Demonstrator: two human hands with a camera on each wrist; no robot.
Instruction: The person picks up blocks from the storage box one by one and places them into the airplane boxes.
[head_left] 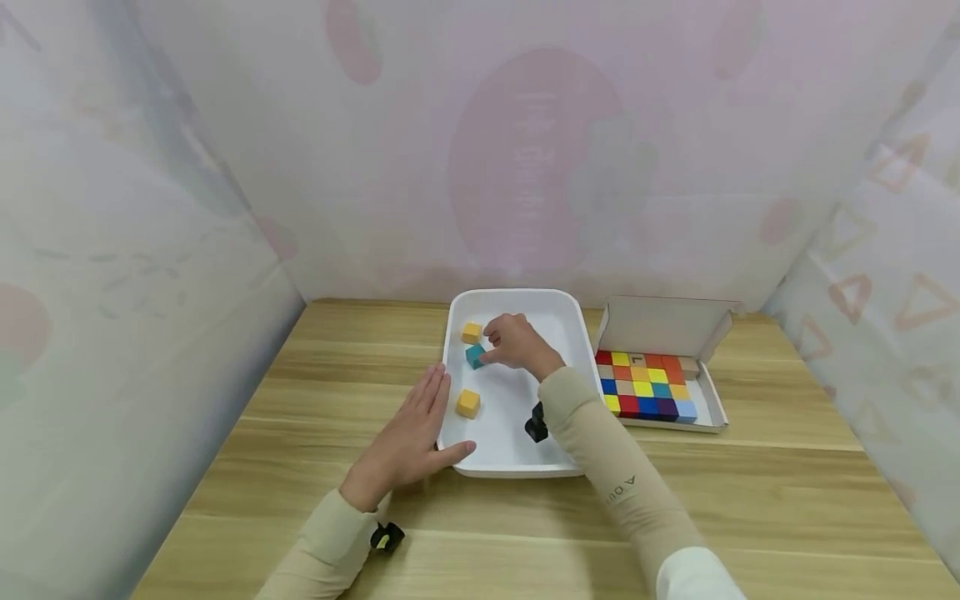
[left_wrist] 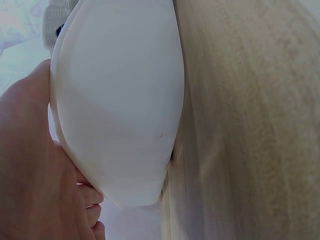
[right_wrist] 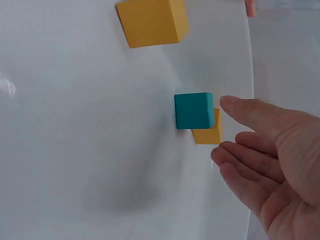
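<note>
The teal cube point(head_left: 474, 356) lies in the white tray point(head_left: 517, 462), just left of the right hand point(head_left: 516, 342), whose relaxed grip holds nothing. Yellow cubes point(head_left: 468, 403) sit near. The left hand point(head_left: 408, 442) rests flat against the tray's left rim.

The right sleeve point(head_left: 626, 475) has small dark marks, too small to read. One block in the box point(head_left: 660, 379) shows a tiny dark mark.

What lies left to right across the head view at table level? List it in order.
Left hand → near yellow cube → teal cube → right hand → tray's right rim → box of coloured cubes.
</note>
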